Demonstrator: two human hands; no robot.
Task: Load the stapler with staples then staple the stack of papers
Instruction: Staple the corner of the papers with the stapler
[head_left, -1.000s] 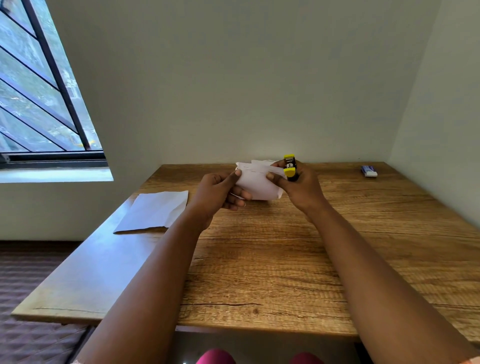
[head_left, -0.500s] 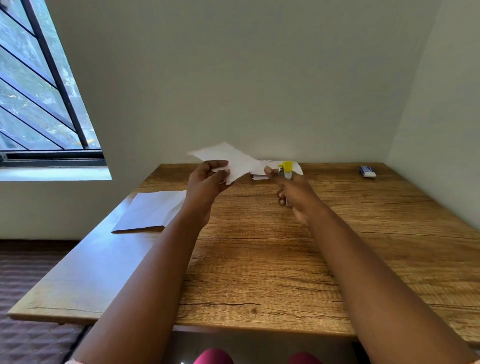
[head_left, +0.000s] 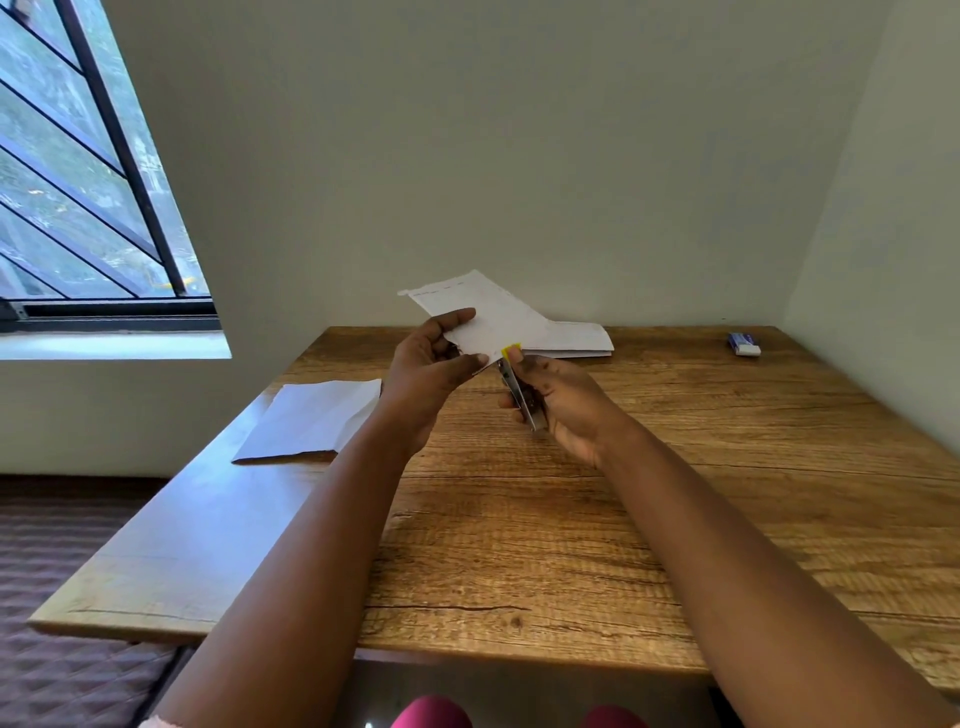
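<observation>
My left hand (head_left: 434, 364) pinches a small stack of white papers (head_left: 491, 317) by its near corner, held up above the wooden table (head_left: 623, 493). My right hand (head_left: 561, 400) grips a small stapler (head_left: 519, 387) with a yellow tip and a metal body. The yellow tip touches the lower right edge of the held papers, just right of my left thumb. Whether the paper sits inside the stapler's jaw is hard to tell.
More white papers (head_left: 579, 340) lie at the back of the table behind my hands. Another white sheet (head_left: 317, 418) lies on the left side, over the table's edge. A small blue and white box (head_left: 744, 344) sits at the far right, near the wall.
My left hand has raised and turned the papers so they point up and left. My right hand has swung the stapler from upright to a slant, with its tip at the papers' edge.
</observation>
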